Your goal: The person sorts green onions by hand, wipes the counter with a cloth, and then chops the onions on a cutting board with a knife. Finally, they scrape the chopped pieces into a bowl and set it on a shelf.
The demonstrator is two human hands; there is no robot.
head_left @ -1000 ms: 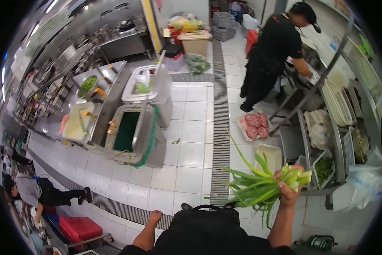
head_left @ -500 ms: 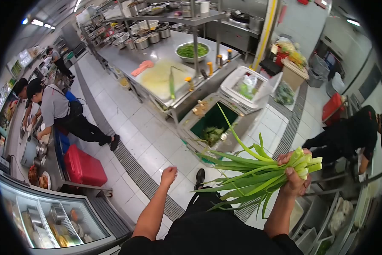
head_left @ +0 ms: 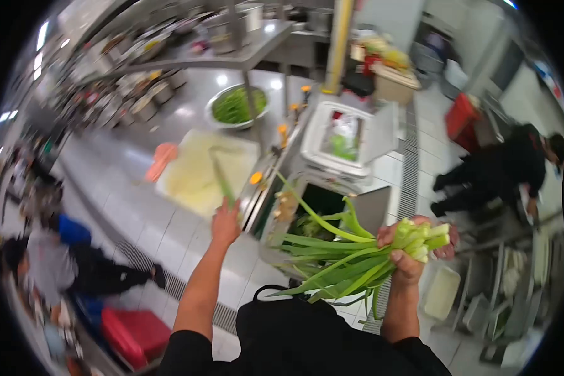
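My right hand (head_left: 407, 254) is wrapped round a thick bunch of spring onions (head_left: 351, 266), close to the pale cut ends. The long green leaves point left, over the open bin (head_left: 275, 241). My left hand (head_left: 225, 224) stretches its fingers to the near edge of the white cutting board (head_left: 191, 169). A bent green leaf (head_left: 220, 178), probably spring onion, lies there. Its lower end meets my fingertips; blur hides whether they touch. Yellow-green stains cover the board.
On the steel counter are a bowl of chopped greens (head_left: 238, 105) and a pink cloth (head_left: 161, 160). Behind the bin stands a white lidded container (head_left: 338, 138). One person (head_left: 501, 163) bends at the right; another (head_left: 56, 260) works at the left near a red box (head_left: 131, 332).
My left hand has moved forward from above the floor to the board's edge, by the green leaf. My right hand still grips the bunch. The view has turned and come nearer the counter.
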